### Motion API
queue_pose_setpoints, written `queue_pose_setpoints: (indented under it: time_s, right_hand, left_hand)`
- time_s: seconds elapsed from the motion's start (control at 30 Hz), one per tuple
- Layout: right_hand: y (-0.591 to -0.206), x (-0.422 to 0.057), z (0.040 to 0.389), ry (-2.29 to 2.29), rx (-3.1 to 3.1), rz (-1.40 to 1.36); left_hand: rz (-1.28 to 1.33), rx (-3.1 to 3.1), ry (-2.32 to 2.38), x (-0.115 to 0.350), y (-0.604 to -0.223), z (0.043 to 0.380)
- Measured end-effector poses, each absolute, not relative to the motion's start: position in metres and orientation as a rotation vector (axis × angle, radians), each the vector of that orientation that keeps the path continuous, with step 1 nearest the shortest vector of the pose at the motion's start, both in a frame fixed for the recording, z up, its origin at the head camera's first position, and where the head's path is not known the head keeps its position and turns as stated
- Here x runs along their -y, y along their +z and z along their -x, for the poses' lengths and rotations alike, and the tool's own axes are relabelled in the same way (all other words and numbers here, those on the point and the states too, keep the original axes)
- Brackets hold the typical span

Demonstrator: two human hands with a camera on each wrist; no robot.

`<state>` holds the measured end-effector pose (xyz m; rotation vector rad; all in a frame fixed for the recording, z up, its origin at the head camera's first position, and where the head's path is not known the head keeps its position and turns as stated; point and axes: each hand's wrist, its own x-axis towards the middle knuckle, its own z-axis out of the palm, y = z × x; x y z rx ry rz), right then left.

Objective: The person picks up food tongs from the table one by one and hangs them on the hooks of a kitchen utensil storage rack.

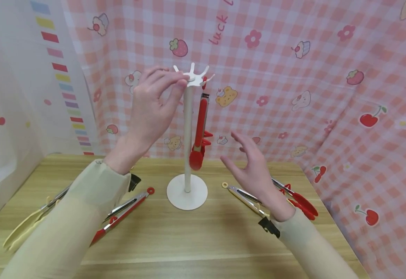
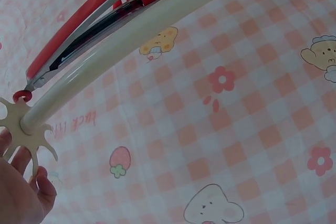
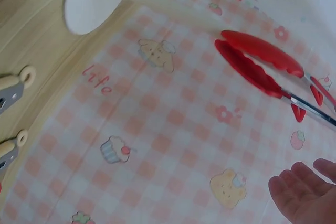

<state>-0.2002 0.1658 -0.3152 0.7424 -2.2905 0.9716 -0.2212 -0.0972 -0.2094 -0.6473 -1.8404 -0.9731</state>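
At the top of a white hook stand [image 1: 187, 135], my left hand [image 1: 155, 97] holds the hub with fingers and thumb. Its fingertips reach around the curved hooks in the left wrist view, where the hook ring [image 2: 26, 142] shows clearly. One pair of red tongs [image 1: 200, 120] hangs by its red loop from a hook on the right side, heads down beside the post. My right hand [image 1: 253, 170] is in the air to the right of these tongs, fingers spread and holding nothing. The right wrist view shows the spread red tong heads [image 3: 257, 66] apart from the hand.
On the wooden table [image 1: 189, 240], yellow tongs [image 1: 25, 228] and red tongs [image 1: 126, 213] lie left of the round white base [image 1: 182, 199]. More yellow tongs [image 1: 242, 197] and red tongs [image 1: 304, 203] lie on the right. A checked cloth [image 1: 276, 69] hangs behind.
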Motion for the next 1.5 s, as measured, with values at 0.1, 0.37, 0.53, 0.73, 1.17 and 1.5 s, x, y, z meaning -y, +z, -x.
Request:
queue_pose_setpoints:
  time_s: [0.1, 0.37, 0.53, 0.73, 1.17, 1.5]
  right_hand:
    - [-0.317, -0.175, 0.201, 0.944, 2.293, -0.732]
    - [-0.321, -0.199, 0.198, 0.858, 2.357, -0.701]
    - [-0.326, -0.212, 0.196, 0.824, 2.416, -0.677]
    - [-0.333, -0.226, 0.194, 0.767, 2.444, -0.677]
    - [-0.344, -0.251, 0.192, 0.676, 2.492, -0.660]
    - [-0.355, -0.263, 0.188, 0.600, 2.589, -0.635]
  left_hand:
    - [0.634, 1.855, -0.961, 0.097, -0.209, 0.219]
    - [0.625, 1.871, -0.936, 0.097, -0.208, 0.216]
    - [0.662, 1.844, -0.894, 0.100, -0.206, 0.219]
    - [0.732, 1.865, -0.898, 0.106, -0.204, 0.224]
    - [0.756, 2.001, -0.950, 0.115, -0.200, 0.227]
    - [0.762, 1.998, -0.947, 0.112, -0.198, 0.228]
